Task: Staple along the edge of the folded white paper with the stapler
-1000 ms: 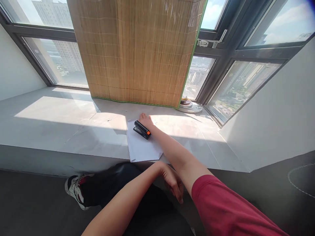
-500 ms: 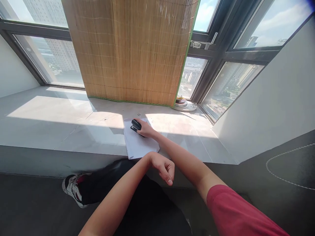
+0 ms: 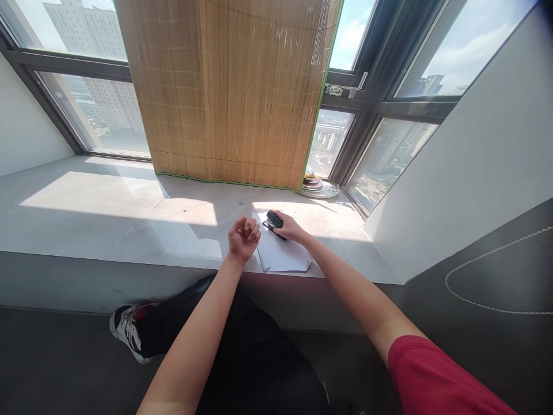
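Observation:
My right hand [image 3: 290,226] is wrapped round a black stapler [image 3: 274,220], which lies over the upper part of some white paper [image 3: 283,255] on the window sill. My left hand [image 3: 244,237] is raised just left of the paper, its fingers curled in toward the palm. Whether anything is inside those curled fingers cannot be made out. Two tiny staple-like marks [image 3: 241,203] show on the sill behind the paper.
A bamboo blind [image 3: 233,92] hangs behind the sill [image 3: 108,230]. Stacked plates [image 3: 317,187] stand in the right window corner. A beaded cord [image 3: 447,282] hangs at the right. My leg and a shoe [image 3: 127,334] are below the sill.
My left hand has risen from below the sill's edge to beside the paper and turned over. The paper and the stapler, still in my right hand, have shifted right.

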A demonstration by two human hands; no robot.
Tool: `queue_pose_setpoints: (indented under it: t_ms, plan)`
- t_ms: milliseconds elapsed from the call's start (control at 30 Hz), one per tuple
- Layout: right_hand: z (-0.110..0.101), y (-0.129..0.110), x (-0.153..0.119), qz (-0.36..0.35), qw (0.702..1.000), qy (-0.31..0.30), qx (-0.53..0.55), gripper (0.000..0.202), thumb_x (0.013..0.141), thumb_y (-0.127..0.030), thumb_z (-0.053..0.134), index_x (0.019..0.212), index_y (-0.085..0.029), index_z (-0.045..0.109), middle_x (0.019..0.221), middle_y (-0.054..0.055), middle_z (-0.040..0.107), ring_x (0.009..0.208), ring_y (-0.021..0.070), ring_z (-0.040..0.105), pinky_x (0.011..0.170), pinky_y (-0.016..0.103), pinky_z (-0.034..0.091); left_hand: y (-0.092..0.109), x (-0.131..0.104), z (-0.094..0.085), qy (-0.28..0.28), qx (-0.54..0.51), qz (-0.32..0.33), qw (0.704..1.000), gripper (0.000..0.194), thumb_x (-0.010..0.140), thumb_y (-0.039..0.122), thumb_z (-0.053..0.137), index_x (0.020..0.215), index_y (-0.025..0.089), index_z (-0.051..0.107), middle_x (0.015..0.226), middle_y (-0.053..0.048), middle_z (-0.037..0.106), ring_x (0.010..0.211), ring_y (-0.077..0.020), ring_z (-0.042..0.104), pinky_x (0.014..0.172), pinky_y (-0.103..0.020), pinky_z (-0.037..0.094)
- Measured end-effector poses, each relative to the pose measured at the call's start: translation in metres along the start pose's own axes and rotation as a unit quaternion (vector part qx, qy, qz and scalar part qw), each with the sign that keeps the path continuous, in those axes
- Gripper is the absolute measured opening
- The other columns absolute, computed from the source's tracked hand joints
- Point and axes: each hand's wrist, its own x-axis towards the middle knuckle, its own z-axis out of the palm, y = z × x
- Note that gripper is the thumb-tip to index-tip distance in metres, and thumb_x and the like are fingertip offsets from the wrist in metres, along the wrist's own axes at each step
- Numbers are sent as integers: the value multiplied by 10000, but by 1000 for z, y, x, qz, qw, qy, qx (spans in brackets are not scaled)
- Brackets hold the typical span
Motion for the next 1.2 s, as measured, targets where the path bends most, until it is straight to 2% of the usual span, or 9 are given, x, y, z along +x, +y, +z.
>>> queue_pose_setpoints:
  t_ms: [100,200,333,467,633,800,967,1100,1200]
  plan:
    - [-6,2,-9,29,998,39,-27,769,745,-217,720,1484,-230,506,1345,98,681,1156,277,650,988,400,511,-6,10,-4,32,-18,6,999,361,940,340,608,633,206,472,593,29,375,487,-88,369,486,-243,344]
    - [-4,0,-18,37,993,87,-65,754,713,-334,805,1406,-188,546,1189,113,713,1044,279,656,901,382,513,-18,18,-12,112,10,5,994,239,939,313,616,737,193,574,623,25,484,557,-102,508,599,-249,450]
    - [-3,2,-36,37,990,121,-64,311,801,-311,706,1091,-200,697,938,56,735,840,229,651,791,339,494,-33,23,-18,166,108,-21,980,13,893,163,631,900,166,642,860,-64,698,837,-166,688,895,-334,535]
    - [-9,8,-55,19,985,174,3,336,811,-273,669,1133,-188,713,981,63,754,883,247,676,835,370,510,-42,27,-25,165,183,-18,969,147,817,35,630,902,149,668,1067,-129,719,1047,-212,686,1067,-405,480]
    - [-10,10,-72,-34,993,108,30,402,814,-238,677,1212,-190,711,1156,99,750,1066,278,678,985,441,508,-50,33,-33,156,225,2,962,142,818,66,615,873,160,706,1098,-121,718,1101,-225,666,1092,-407,469]
    - [-16,8,-87,-51,987,155,3,530,835,-299,722,1355,-232,641,1292,128,690,1184,291,624,1035,462,493,-55,35,-39,147,261,17,954,133,795,112,639,860,171,739,1040,-101,727,1086,-235,667,1071,-391,471]
    - [-28,18,-105,21,981,193,8,415,824,-403,739,1198,-234,678,898,38,667,712,196,577,728,347,520,-56,38,-41,150,277,24,949,106,802,156,647,835,183,745,954,-72,725,1047,-228,668,1047,-371,477]
    - [-28,24,-106,38,975,213,52,335,858,-474,688,1092,-235,699,678,-30,551,604,166,493,631,301,441,-57,42,-38,176,270,26,946,87,816,186,649,763,179,718,876,-69,707,1005,-233,671,1052,-401,475]
    - [-29,25,-102,42,975,184,119,383,827,-572,707,980,-222,725,617,-38,510,566,159,464,577,292,390,-57,40,-32,191,244,44,950,104,850,230,640,779,187,703,906,-75,716,1057,-242,666,1083,-424,458]
